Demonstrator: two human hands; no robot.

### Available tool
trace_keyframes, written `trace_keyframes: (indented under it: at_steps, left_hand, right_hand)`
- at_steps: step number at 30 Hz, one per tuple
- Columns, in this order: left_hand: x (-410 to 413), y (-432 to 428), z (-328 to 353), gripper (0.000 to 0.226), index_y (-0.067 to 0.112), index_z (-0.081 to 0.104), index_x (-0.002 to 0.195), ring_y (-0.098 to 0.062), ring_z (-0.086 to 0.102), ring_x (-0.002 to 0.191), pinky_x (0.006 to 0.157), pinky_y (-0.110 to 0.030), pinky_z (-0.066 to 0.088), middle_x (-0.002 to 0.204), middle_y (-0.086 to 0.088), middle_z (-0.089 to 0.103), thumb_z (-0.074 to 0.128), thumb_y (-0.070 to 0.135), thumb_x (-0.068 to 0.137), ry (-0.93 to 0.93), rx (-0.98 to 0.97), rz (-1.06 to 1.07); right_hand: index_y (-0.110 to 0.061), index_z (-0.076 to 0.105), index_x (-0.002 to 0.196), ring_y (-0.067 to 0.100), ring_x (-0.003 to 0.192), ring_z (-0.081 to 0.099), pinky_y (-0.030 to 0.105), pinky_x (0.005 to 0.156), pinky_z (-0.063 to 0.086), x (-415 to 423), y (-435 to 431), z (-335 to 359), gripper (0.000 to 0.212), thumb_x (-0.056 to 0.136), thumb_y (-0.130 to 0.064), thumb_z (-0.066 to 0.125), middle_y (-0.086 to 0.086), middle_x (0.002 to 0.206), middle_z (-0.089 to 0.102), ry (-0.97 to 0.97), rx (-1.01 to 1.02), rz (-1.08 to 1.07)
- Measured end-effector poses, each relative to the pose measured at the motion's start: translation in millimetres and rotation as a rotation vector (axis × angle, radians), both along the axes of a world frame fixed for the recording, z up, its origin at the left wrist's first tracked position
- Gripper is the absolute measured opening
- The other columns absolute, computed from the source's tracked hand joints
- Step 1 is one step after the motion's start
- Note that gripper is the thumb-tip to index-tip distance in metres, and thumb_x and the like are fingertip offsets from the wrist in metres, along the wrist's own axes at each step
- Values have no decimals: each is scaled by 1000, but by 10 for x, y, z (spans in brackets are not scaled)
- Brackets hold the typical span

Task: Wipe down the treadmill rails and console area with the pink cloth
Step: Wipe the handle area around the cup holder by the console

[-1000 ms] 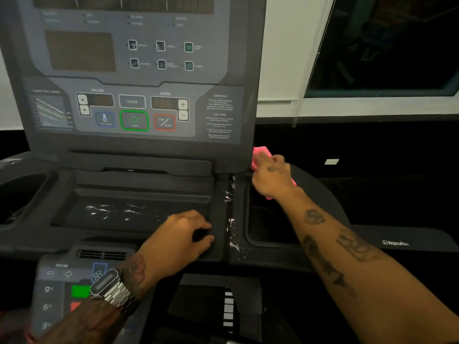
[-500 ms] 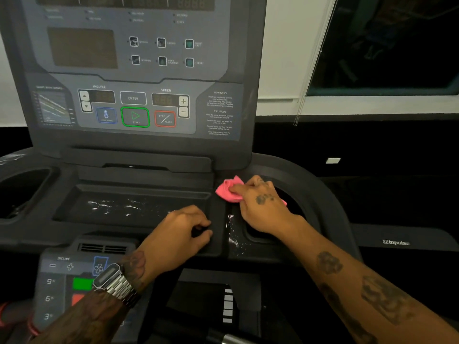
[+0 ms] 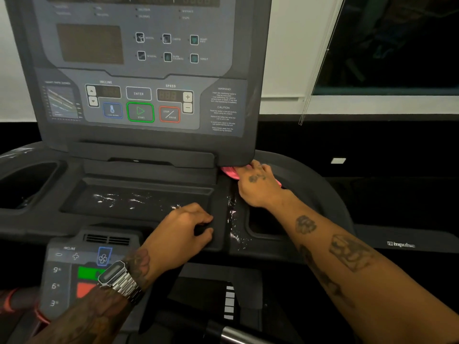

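The pink cloth (image 3: 229, 172) lies bunched on the dark treadmill deck, tucked under the lower right corner of the console panel (image 3: 149, 70). My right hand (image 3: 260, 187) covers most of it and holds it down, fingers reaching under that corner. My left hand (image 3: 183, 227) rests on the front rim of the centre tray (image 3: 139, 202), fingers and thumb curled round that rim. Wet streaks (image 3: 232, 219) shine on the strip between the tray and the right cup holder (image 3: 265, 222). The right rail (image 3: 330, 194) curves away beside my right forearm.
A lower keypad (image 3: 74, 269) with incline buttons and green and red keys sits at front left. The left cup holder (image 3: 24, 184) is at far left. Wet marks lie in the tray. A window with blind cords (image 3: 320, 60) is at upper right.
My right hand pulled the cloth forward and left beside the cup holder, then pushed it back under the console corner. My left hand stayed on the tray rim.
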State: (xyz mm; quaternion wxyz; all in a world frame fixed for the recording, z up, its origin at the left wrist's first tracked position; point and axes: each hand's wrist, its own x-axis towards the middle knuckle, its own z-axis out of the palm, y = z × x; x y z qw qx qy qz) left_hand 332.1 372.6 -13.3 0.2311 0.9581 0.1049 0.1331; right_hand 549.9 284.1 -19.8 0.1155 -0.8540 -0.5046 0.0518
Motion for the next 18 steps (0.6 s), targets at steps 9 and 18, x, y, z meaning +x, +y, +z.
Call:
trace_keyframes:
  at_steps: [9, 18]
  left_hand:
    - [3, -28, 3, 27, 16, 73, 109, -1, 61, 94, 89, -12, 45, 106, 10, 66, 70, 25, 83, 10, -73, 67]
    - [-25, -10, -21, 28, 8, 72, 110, -10, 63, 101, 92, 5, 27, 109, 2, 68, 61, 2, 85, 44, -40, 43]
  right_hand:
    - [-11, 46, 143, 40, 118, 49, 45, 103, 42, -496, -412, -197, 61, 82, -5, 44, 21, 135, 55, 73, 201, 30]
    - [-29, 60, 131, 21, 116, 55, 36, 104, 42, -784, -1013, -89, 53, 85, -17, 38, 5, 127, 61, 226, 136, 182]
